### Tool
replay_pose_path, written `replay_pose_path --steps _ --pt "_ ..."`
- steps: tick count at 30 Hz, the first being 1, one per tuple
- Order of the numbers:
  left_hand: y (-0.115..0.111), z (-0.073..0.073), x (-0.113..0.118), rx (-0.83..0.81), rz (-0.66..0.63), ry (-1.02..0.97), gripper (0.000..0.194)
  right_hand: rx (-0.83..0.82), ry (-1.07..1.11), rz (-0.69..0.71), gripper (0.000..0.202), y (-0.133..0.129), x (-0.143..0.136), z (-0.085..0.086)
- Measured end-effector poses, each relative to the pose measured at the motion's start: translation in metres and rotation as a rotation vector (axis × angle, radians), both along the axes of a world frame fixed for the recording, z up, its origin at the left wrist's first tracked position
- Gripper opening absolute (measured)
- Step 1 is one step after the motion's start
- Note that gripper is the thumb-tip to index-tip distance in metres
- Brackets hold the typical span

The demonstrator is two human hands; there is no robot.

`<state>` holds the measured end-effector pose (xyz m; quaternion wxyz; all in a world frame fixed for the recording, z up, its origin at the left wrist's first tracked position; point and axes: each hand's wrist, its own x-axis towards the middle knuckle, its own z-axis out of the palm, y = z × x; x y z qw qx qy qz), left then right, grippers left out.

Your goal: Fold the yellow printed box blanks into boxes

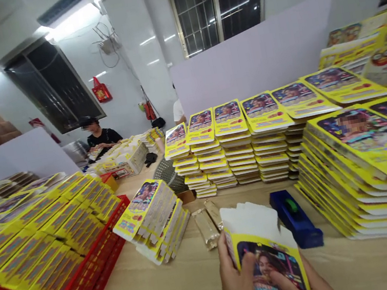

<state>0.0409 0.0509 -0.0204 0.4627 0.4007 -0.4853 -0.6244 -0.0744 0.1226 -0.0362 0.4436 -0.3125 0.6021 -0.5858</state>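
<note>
Both hands hold a yellow printed carton (pixel 271 255) near the front of the table, its white top flaps standing open. My left hand (pixel 236 276) grips the carton's left side, thumb across the printed front. My right hand (pixel 306 284) clasps the lower right part, with its thumb also over the picture. Just behind the carton lie gold foil packets (pixel 205 227). To its right sits a dark blue tape dispenser (pixel 297 221) with a green core. The carton's lower end runs out of the picture.
A leaning stack of flat cartons (pixel 157 220) stands left of my hands. Beyond it, a red plastic basket (pixel 92 271) holds many yellow cartons. More carton stacks (pixel 238 147) line the back, and a tall stack (pixel 362 176) is at right. A person (pixel 101 136) sits farther off.
</note>
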Motion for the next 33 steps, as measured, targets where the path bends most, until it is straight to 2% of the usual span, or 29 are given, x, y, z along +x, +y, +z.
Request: replay_pose_path --steps 2,4,7,9,11,14,17,20,23,24,27,29,33 --pt "-0.003 0.000 0.006 -0.023 -0.060 0.014 0.073 -0.031 -0.170 0.093 0.054 0.002 -0.002 0.010" --pt "-0.004 0.000 0.013 -0.062 -0.105 -0.009 0.074 -0.083 -0.280 0.114 0.052 0.003 -0.003 0.014" --pt "-0.004 0.002 0.021 -0.088 -0.203 -0.028 0.076 -0.188 -0.237 -0.010 0.059 0.001 -0.005 0.016" --pt "-0.003 0.004 0.025 -0.090 -0.265 -0.011 0.067 -0.264 -0.172 -0.108 0.062 -0.001 -0.006 0.017" --pt "-0.001 0.007 0.027 -0.082 -0.271 -0.009 0.053 -0.293 -0.129 -0.145 0.051 -0.002 -0.010 0.020" --pt "0.002 0.008 0.028 -0.046 -0.276 -0.020 0.033 -0.226 -0.089 -0.125 0.030 -0.004 -0.016 0.023" --pt "0.004 0.004 0.025 -0.040 -0.301 -0.059 0.030 -0.196 -0.057 -0.171 0.027 -0.005 -0.018 0.024" --pt "0.004 -0.002 0.021 -0.065 -0.240 -0.051 0.036 -0.242 -0.215 -0.234 0.027 -0.005 -0.016 0.026" --pt "0.007 -0.003 0.017 -0.061 -0.186 0.020 0.049 -0.285 -0.429 -0.165 0.051 -0.005 -0.015 0.028" --pt "0.009 -0.002 0.015 -0.040 -0.171 0.039 0.052 -0.280 -0.455 -0.120 0.052 -0.005 -0.016 0.027" --pt "0.013 0.005 0.013 0.012 -0.111 0.080 0.057 -0.260 -0.423 -0.045 0.035 -0.005 -0.020 0.023" --pt "0.011 0.009 0.014 -0.006 -0.097 0.071 0.051 -0.271 -0.400 -0.047 0.031 -0.005 -0.022 0.021" --pt "0.001 0.012 0.021 -0.094 -0.257 -0.046 0.028 -0.290 -0.377 -0.035 0.018 -0.003 -0.022 0.018"
